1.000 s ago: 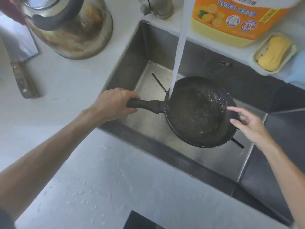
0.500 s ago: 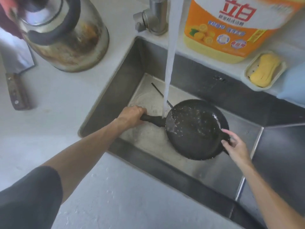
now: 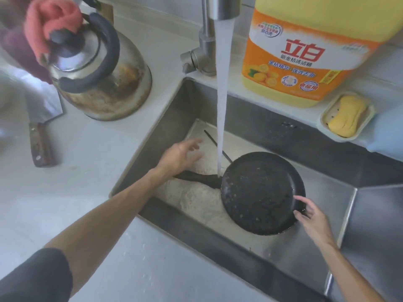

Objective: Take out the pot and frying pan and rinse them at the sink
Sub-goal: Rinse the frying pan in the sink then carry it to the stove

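A black frying pan [image 3: 260,192] lies low in the steel sink [image 3: 172,118], its wet inside facing up. Its black handle [image 3: 196,177] points left. Water from the tap [image 3: 207,40] falls in a thick stream and hits the pan where the handle joins it. My left hand [image 3: 180,154] hovers above the handle with fingers spread, off the pan. My right hand [image 3: 309,216] holds the pan's right rim with its fingertips. No pot is visible.
A stained steel kettle [image 3: 98,68] stands on the counter left of the sink, a cleaver [image 3: 40,125] beside it. A large orange detergent jug [image 3: 305,51] and a soap dish with yellow soap [image 3: 346,116] sit behind the sink. A thin dark rod [image 3: 210,138] lies in the basin.
My left hand has let go of the pan's handle and lifted away with open fingers. The pan has sunk lower into the sink, and my right hand still holds its rim.
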The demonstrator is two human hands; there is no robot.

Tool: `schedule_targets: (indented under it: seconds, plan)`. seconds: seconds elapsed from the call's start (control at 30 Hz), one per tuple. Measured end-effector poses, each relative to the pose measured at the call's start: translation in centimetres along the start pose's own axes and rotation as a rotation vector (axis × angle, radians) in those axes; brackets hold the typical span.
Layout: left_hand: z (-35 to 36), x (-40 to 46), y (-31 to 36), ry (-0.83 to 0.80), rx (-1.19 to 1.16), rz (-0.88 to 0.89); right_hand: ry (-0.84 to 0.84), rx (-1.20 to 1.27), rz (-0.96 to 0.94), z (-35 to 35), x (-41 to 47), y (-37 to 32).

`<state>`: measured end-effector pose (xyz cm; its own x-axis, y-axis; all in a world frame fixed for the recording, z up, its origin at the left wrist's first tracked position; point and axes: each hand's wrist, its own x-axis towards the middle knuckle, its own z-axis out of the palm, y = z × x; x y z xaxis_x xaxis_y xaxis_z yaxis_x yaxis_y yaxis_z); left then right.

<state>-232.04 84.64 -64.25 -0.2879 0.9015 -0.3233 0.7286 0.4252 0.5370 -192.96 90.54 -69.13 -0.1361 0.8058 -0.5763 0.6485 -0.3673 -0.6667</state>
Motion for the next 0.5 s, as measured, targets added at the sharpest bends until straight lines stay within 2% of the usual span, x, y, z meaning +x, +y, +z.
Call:
schedule_targets:
  seconds: [0.07, 0.13, 0.3, 0.4, 0.5]
  plan:
    - [-2.7, 0.9, 2.0, 0.29, -0.207, -0.005, 0.003, -0.018, -0.008, 0.2, -0.1, 0.2]
    - [-4.9, 2.3, 3.3, 0.424, -0.327, 0.007, 0.005, -0.018, -0.024, 0.3, -0.2, 0.2]
    - [-7.2, 5.5, 4.7, 0.469, -0.406, -0.018, -0.005, 0.007, -0.042, 0.4, -0.1, 0.4]
    - [-7.7, 6.0, 5.5, 0.574, -0.498, -0.041, 0.011, -0.001, -0.06, 0.4, 0.0, 0.3]
    - [-8.4, 6.4, 5.7, 0.693, -0.486, -0.053, 0.004, -0.017, -0.063, 0.3, 0.1, 0.3]
